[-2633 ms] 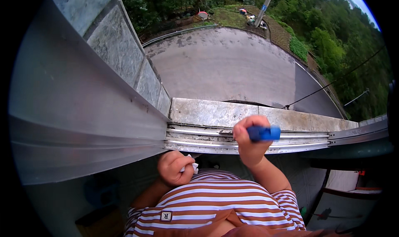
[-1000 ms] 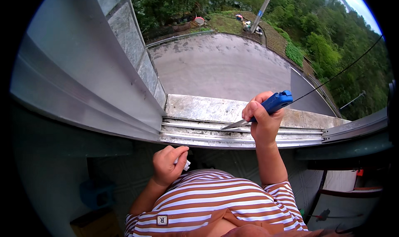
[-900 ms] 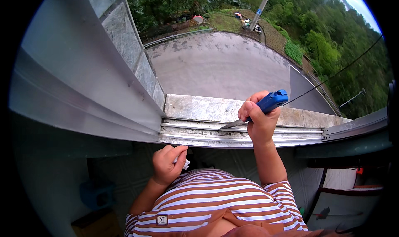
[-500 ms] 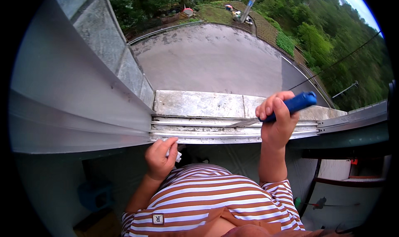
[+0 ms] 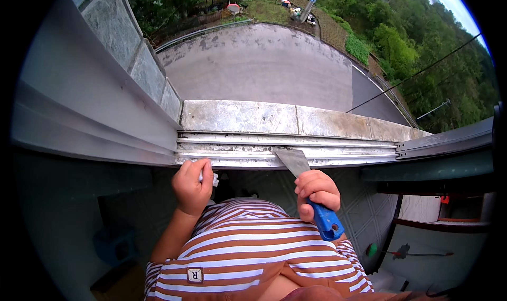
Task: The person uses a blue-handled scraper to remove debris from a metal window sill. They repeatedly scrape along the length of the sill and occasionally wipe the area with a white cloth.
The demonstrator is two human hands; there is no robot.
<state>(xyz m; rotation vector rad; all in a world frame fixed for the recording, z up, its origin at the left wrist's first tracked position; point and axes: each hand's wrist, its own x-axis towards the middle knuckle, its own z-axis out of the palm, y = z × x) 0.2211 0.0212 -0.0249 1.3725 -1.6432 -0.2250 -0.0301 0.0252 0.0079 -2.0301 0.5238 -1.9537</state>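
Note:
My right hand (image 5: 318, 192) grips the blue handle of a putty knife (image 5: 293, 161). Its wide metal blade points up and left, with the edge over the white window track (image 5: 227, 149); whether it presses on the rail I cannot tell. Dark grime shows along the grooves, most of it left of the blade. My left hand (image 5: 191, 187) is closed around a crumpled white tissue (image 5: 214, 180), only partly visible, and its fingertips are at the track's near edge.
A stone outer sill (image 5: 240, 116) runs beyond the track, with a paved road (image 5: 259, 63) far below outside. The window frame (image 5: 443, 142) borders the opening on the right, a pale panel (image 5: 95, 95) on the left. Indoors, a blue stool (image 5: 114, 245) stands low at left.
My right hand has come down and left toward me, turning the putty knife so its handle now points at my body and its blade outward. My left hand keeps the tissue near the track.

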